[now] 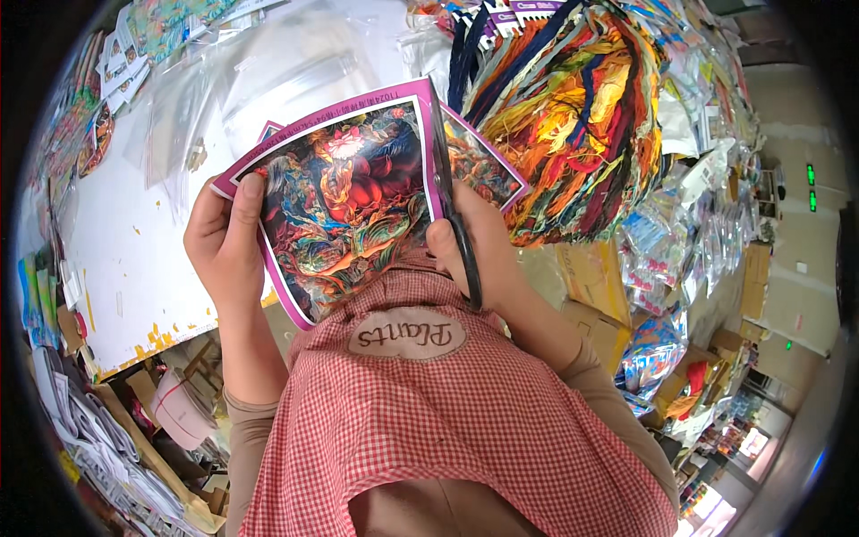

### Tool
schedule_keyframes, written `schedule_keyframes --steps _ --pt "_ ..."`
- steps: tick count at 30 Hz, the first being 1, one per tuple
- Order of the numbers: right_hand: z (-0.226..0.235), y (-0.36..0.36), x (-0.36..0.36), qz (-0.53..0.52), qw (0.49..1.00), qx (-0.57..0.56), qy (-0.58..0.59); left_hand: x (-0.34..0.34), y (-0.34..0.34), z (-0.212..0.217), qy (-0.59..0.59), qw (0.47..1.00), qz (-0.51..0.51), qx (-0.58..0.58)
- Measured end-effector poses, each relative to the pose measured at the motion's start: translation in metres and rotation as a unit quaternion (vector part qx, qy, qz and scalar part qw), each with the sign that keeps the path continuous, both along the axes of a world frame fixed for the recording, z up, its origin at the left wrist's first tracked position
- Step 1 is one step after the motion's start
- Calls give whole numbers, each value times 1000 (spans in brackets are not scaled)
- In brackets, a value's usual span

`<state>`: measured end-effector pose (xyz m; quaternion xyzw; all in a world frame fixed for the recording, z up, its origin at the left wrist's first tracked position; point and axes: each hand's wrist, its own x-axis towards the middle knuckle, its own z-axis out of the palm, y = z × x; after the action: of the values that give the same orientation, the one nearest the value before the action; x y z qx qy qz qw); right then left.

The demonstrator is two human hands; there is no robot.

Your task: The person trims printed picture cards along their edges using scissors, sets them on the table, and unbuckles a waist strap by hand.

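At centre, the left grip (224, 231) clamps a purple-bordered print (349, 201); the right grip (490, 246) clamps black scissors (467, 261). Thread skeins (573, 125) lie upper right.

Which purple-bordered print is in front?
The purple-bordered rectangular paper print under the thumb of the left hand: it shows nearly whole; the other print behind is mostly covered.

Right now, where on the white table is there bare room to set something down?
The white table has a mostly bare patch left of the left hand, between the clear plastic bags and the table's near edge. The right side is crowded: colourful threads, then plastic packets.
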<state>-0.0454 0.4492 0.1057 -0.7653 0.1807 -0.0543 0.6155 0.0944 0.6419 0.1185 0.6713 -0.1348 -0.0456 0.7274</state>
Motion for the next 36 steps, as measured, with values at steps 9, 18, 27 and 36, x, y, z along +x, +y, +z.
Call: schedule_keyframes --steps 9,18,27,36 --pt "-2 2 -3 -16 1000 2 4 -3 2 -2 -4 1000 4 8" --pt "1 5 -4 -27 999 -17 -14 -3 2 -2 -12 1000 2 15" --pt "3 7 -3 -32 995 -91 -28 -3 2 -2 -16 1000 14 11" --pt "-3 7 -4 -42 994 -97 -41 1 4 -1 -7 1000 25 9"
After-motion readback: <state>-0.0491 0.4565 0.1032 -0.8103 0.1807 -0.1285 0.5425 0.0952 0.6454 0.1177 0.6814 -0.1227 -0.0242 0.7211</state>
